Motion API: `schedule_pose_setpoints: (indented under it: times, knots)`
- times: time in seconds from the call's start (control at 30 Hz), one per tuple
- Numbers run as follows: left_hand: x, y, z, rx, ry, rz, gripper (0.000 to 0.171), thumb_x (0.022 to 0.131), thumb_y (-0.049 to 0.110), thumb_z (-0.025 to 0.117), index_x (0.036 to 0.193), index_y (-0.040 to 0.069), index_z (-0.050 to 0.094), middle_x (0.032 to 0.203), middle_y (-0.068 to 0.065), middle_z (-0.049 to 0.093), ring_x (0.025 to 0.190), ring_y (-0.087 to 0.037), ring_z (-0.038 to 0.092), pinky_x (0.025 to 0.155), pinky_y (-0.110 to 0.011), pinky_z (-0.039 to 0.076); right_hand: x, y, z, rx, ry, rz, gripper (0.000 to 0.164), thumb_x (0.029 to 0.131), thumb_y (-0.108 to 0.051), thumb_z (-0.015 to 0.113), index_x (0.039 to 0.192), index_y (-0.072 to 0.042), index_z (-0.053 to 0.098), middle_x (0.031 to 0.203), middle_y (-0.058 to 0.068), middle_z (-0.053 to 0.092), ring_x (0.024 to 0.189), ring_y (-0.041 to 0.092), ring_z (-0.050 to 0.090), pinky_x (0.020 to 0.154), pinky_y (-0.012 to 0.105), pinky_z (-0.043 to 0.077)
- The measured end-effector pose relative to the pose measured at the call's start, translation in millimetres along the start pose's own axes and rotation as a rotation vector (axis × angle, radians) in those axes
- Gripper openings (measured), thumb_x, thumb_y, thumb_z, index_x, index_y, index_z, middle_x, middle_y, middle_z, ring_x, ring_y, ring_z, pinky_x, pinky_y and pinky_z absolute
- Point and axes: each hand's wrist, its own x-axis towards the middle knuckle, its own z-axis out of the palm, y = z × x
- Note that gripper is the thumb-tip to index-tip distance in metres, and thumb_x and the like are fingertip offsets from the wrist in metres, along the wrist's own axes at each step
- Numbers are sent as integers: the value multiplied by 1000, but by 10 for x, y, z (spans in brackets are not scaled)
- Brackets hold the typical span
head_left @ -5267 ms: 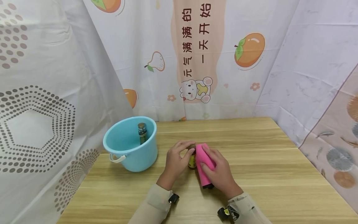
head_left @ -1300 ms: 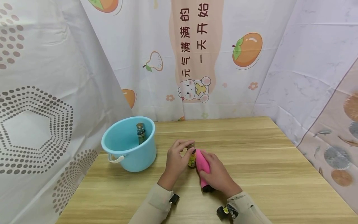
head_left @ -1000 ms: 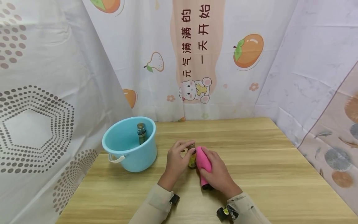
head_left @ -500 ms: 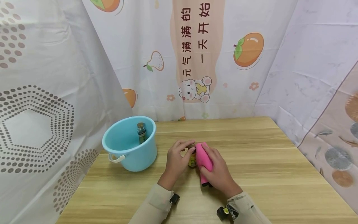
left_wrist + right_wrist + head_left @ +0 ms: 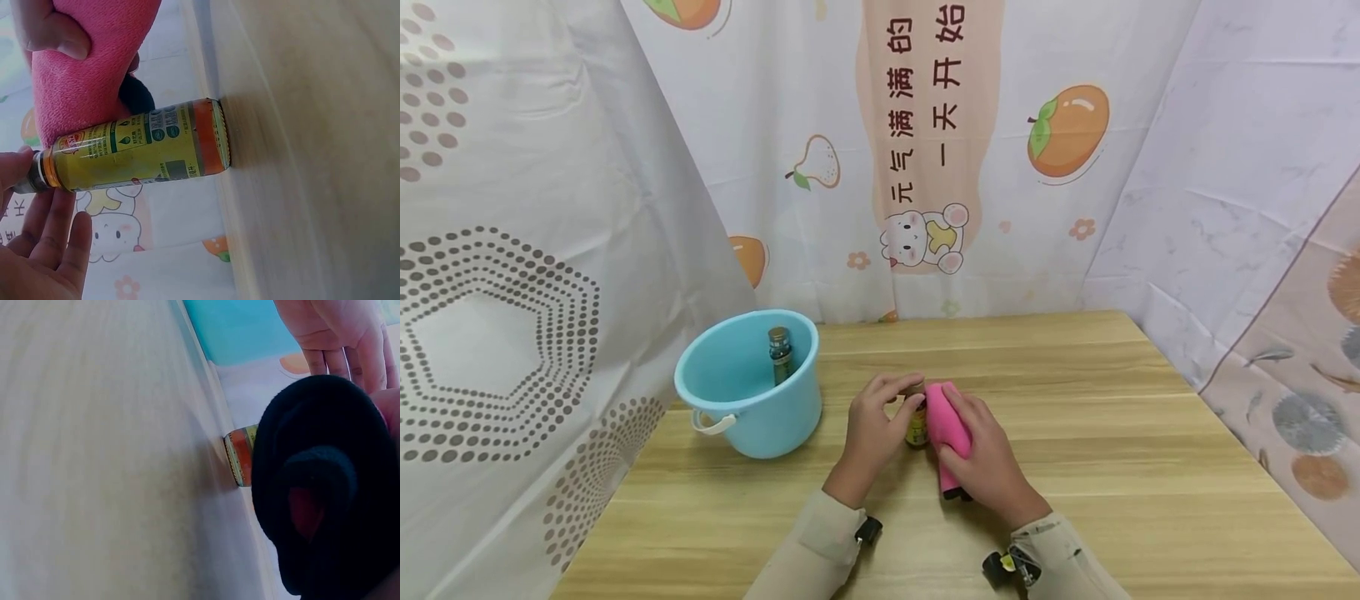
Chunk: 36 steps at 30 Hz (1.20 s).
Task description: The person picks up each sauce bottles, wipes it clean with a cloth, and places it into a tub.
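A small glass bottle (image 5: 131, 147) with a yellow label stands upright on the wooden table. My left hand (image 5: 872, 433) pinches it at the cap and neck between thumb and fingers, the other fingers extended behind it in the left wrist view. My right hand (image 5: 988, 458) grips a folded pink cloth (image 5: 945, 425) with black edging. The cloth lies against the side of the bottle, along its label. From the right wrist, the rolled black edge (image 5: 337, 419) fills much of the view and hides most of the bottle, leaving only its base visible.
A light blue bucket (image 5: 778, 421) with a white handle stands left of my hands. Inside it another dark bottle (image 5: 781, 354) with a gold cap leans against the wall. Printed curtains (image 5: 820, 242) hang behind and beside the wooden table (image 5: 1120, 433).
My right hand has slid the pink cloth up and down beside the bottle; it now sits higher than about a second ago. The left hand and the bottle have stayed in place.
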Motion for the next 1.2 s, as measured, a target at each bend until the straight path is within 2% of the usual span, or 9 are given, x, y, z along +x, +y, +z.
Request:
schedule_pose_setpoints:
  times: [0.17, 0.43, 0.57, 0.77, 0.93, 1.2]
  knots:
    - [4, 6, 6, -9, -1, 12, 25, 97, 19, 75, 122, 19, 77, 109, 5, 71, 101, -9, 69, 85, -48, 61, -9, 30, 7, -13, 5, -5, 84, 80, -5, 77, 158, -16, 45, 143, 11, 57, 106, 19, 59, 80, 33, 55]
    - [-5, 8, 20, -8, -17, 6, 25, 98, 21, 74, 122, 19, 77, 109, 5, 71, 101, -9, 69, 88, -42, 61, -38, 52, 14, -4, -12, 33, 85, 80, -4, 78, 157, -14, 45, 141, 12, 58, 100, 19, 59, 75, 29, 53]
    - [-11, 21, 12, 0, -18, 1, 25, 98, 21, 74, 122, 19, 77, 110, 5, 71, 101, -9, 69, 89, -39, 61, -43, 63, 18, 2, -36, 56, 84, 81, -6, 77, 158, -16, 45, 141, 11, 58, 102, 19, 59, 77, 30, 54]
    - [-44, 5, 21, 6, 1, 27, 25, 96, 19, 75, 122, 19, 77, 108, 4, 71, 99, -10, 69, 85, -42, 62, -69, 85, 20, -6, -71, 98, 83, 82, -9, 78, 158, -19, 45, 141, 9, 57, 102, 18, 59, 77, 28, 53]
    - [-11, -10, 16, 23, 13, 44, 26, 97, 21, 74, 123, 20, 76, 110, 6, 73, 101, -10, 69, 84, -43, 61, -33, 68, -6, -24, -60, 81, 84, 83, -9, 77, 159, -21, 44, 141, 8, 57, 101, 18, 58, 77, 29, 53]
    - [4, -5, 18, 24, 13, 56, 25, 97, 19, 74, 122, 17, 77, 110, 3, 73, 100, -12, 70, 85, -39, 61, -18, 52, -2, -20, -49, 74, 83, 83, -10, 77, 159, -20, 44, 142, 9, 57, 103, 19, 58, 80, 32, 53]
